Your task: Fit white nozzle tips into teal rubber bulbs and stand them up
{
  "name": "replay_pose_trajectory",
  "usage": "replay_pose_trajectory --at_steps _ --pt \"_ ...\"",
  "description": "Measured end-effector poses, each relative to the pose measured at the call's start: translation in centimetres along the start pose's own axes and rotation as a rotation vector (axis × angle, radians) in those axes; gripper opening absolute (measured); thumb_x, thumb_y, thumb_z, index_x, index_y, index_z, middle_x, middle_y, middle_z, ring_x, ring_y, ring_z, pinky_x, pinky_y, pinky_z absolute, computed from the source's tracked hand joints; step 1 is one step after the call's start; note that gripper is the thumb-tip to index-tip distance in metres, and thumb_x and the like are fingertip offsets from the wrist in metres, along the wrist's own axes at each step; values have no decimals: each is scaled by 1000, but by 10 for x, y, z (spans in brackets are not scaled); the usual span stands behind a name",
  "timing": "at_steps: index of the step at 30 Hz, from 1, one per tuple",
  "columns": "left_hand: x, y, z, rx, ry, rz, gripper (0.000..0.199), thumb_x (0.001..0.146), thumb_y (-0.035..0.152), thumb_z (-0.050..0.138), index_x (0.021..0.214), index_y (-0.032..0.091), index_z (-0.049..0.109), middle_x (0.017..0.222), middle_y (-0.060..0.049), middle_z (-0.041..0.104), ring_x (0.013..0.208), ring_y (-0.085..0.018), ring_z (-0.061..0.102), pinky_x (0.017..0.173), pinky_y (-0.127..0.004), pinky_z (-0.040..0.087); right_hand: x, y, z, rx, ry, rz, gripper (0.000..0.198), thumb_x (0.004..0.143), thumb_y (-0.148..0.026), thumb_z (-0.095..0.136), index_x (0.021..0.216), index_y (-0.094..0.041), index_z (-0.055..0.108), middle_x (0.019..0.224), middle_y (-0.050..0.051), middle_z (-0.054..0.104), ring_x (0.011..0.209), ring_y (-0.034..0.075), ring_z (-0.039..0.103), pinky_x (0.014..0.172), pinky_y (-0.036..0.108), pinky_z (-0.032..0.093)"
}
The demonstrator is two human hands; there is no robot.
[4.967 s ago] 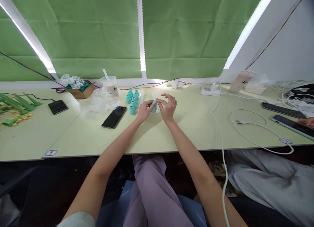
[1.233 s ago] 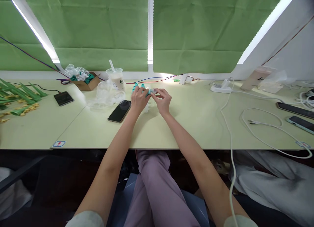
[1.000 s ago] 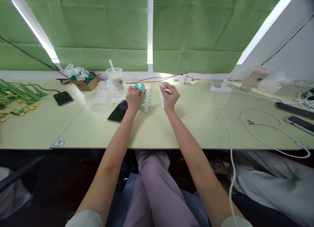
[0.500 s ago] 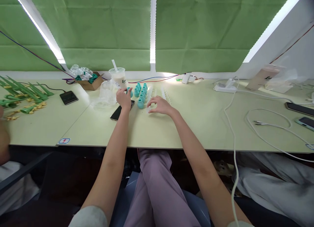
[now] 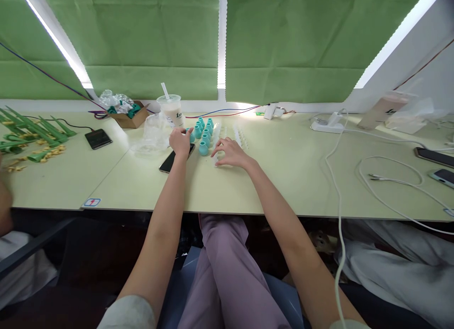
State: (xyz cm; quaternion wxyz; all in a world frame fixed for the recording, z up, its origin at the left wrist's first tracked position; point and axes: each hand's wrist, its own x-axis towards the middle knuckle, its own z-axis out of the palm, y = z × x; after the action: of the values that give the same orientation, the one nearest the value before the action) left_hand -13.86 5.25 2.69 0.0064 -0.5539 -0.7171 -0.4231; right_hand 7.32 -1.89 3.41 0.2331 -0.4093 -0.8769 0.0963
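Small turquoise vase-shaped pots [image 5: 203, 148] with round bodies and narrow necks stand in rows at the middle of the table. At the left of these rows, my left hand [image 5: 180, 142] is closed with its thumb and fingers at a turquoise pot [image 5: 192, 136], partly hidden by them. To the right of the rows lies a white strip [image 5: 216, 135], pointing away from me. My right hand [image 5: 230, 153] curves over the strip's near end, thumb and fingertips on it. Another white strip [image 5: 237, 132] with small pale pieces beside it lies farther right.
A black phone [image 5: 167, 165] lies under my left wrist. Behind it are a clear plastic bag [image 5: 154, 135] and a drink cup [image 5: 172, 112] with a straw. A cardboard box [image 5: 133, 120], green plastic stems [image 5: 42, 130] and a power strip [image 5: 326, 126] stand farther out. A white cable [image 5: 335, 182] hangs over the front edge.
My left hand has shifted slightly right, closer to the pot rows. My right hand stays at the white strip, whose near end now shows slightly closer to me.
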Motion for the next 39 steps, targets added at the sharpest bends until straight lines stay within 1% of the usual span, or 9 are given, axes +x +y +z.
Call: replay_pose_trajectory --at_steps 6,9,14,19,23,26,30,35,39 --pt "4 -3 6 0 -17 -12 33 82 51 57 85 21 68 102 -10 70 96 -27 61 85 -35 44 -9 -1 -31 373 7 -71 50 68 -40 79 115 -30 65 109 4 55 104 21 48 90 33 40" --pt "5 -4 9 1 -57 -35 30 80 49 60 87 21 69 100 -9 71 97 -27 61 86 -36 44 -10 4 -35 402 38 -42 46 68 -42 78 111 -29 68 107 4 55 102 21 48 88 33 40" --pt "7 -4 12 7 -108 -8 26 79 44 63 90 22 70 103 -8 71 99 -27 62 86 -36 44 -1 0 -10 140 127 0 28 71 -38 77 97 -28 75 102 5 55 101 22 47 89 35 36" --pt "8 -6 14 -44 -156 50 24 80 42 61 93 23 70 99 -5 72 96 -24 63 86 -35 44 3 -16 12 -211 14 -128 26 76 -37 73 98 -24 75 106 9 58 104 25 46 86 37 33" --pt "8 -7 18 -55 -166 84 23 82 38 60 94 22 70 100 -5 72 93 -22 63 86 -33 43 2 -20 17 -263 -32 -174 16 79 -28 68 91 -19 75 107 11 62 104 25 49 85 37 33" --pt "7 -7 21 -51 -180 83 22 82 38 59 94 23 69 100 -4 72 91 -21 63 84 -32 43 2 -23 15 -170 -38 -150 13 77 -23 67 86 -17 73 105 9 65 101 24 53 84 36 34" --pt "6 -6 20 -25 -190 90 21 82 38 60 95 23 69 102 -4 71 91 -22 62 82 -33 43 1 -26 8 139 -74 -44 16 73 -19 65 88 -17 69 91 4 68 84 17 58 77 31 40" --pt "5 -6 18 18 -168 151 22 81 36 62 98 23 68 103 -5 70 101 -25 58 85 -35 42 0 -21 -3 534 -4 -20 31 71 -27 69 102 -22 67 96 2 65 77 12 56 69 26 46" --pt "6 -8 16 34 -129 164 22 83 33 60 102 22 65 105 -7 69 108 -27 54 86 -35 41 0 -13 -6 567 44 31 26 65 -32 75 88 -21 69 94 2 65 74 11 57 69 26 48"
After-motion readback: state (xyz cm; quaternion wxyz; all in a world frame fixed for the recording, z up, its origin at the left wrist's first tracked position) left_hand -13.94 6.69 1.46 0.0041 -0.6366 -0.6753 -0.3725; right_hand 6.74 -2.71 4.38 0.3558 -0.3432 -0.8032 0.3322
